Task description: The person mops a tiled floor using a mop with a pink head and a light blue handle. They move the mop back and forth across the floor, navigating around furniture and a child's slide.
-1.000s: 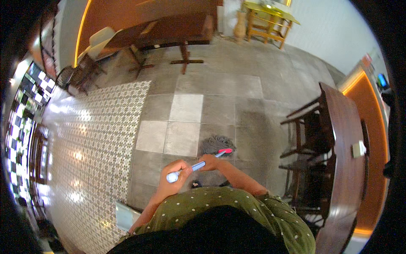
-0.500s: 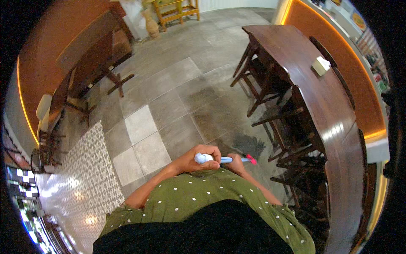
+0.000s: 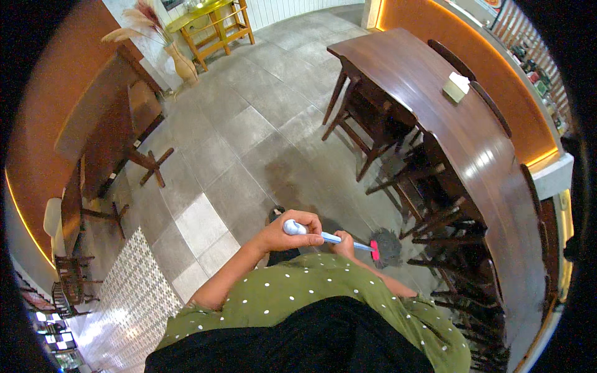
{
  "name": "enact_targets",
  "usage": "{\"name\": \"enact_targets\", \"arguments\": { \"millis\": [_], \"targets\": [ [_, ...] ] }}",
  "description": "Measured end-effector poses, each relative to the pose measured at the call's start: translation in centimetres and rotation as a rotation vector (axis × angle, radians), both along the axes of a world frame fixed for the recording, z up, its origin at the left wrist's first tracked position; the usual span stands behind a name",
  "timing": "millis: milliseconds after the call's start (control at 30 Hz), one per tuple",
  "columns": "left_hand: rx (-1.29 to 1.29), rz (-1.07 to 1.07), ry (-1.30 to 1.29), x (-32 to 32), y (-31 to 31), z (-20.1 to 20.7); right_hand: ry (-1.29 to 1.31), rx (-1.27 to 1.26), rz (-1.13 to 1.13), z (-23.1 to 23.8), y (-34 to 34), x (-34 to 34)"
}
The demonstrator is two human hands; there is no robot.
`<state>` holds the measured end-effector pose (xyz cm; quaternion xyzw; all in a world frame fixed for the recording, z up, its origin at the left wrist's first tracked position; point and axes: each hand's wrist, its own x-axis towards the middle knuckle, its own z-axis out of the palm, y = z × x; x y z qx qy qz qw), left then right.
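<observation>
My left hand [image 3: 297, 229] is wrapped round the top end of a mop handle, just in front of my body. Lower on the same light-blue handle, my right hand [image 3: 342, 244] is closed around it. The mop [image 3: 388, 247] slants down to the right, its pink head joined to dark grey strands spread on the floor beside the stools. A dark shoe [image 3: 277, 213] shows just beyond my left hand.
Along the right runs a long dark wooden table [image 3: 429, 81] with wooden stools [image 3: 373, 118] under its edge and a tissue box [image 3: 456, 87] on top. To the left stand pedestal tables [image 3: 152, 163]. A vase [image 3: 181, 64] and a yellow wooden stand [image 3: 214, 31] are at the back.
The mop head has swung to the right and nearer to me, close to the stool legs. My view has shifted, and a shoe now shows. Both hands keep their hold on the handle.
</observation>
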<state>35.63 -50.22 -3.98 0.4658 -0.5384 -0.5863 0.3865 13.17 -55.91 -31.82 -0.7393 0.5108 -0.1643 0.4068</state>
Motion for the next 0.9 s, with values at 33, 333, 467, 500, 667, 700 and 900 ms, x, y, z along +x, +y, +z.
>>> {"name": "enact_targets", "arguments": {
  "millis": [33,333,467,500,667,700,900],
  "targets": [
    [-0.043,0.023,-0.032,2.4,-0.8,0.7,-0.015,0.002,-0.085,0.6,-1.1,3.8],
    [-0.368,0.224,-0.339,24.5,-7.7,7.3,-0.382,-0.207,0.025,6.6,-11.9,35.8],
    [-0.336,0.313,-0.517,30.5,-9.6,8.3,-0.537,-0.137,0.34,5.5,-16.0,47.1],
    [-0.375,0.289,-0.625,31.2,-10.3,8.0,-0.629,-0.075,0.399,5.0,-16.9,48.9],
    [-0.471,0.32,-0.737,30.5,-12.6,4.4,-0.622,-0.057,0.601,3.0,-19.3,52.2],
    [-0.519,0.369,-0.732,30.3,-13.0,3.6,-0.643,-0.06,0.64,2.9,-19.6,52.3],
    [-0.529,0.608,-0.58,30.4,-11.4,3.7,-0.434,-0.178,0.757,6.1,-19.9,50.9]
  ]
}}
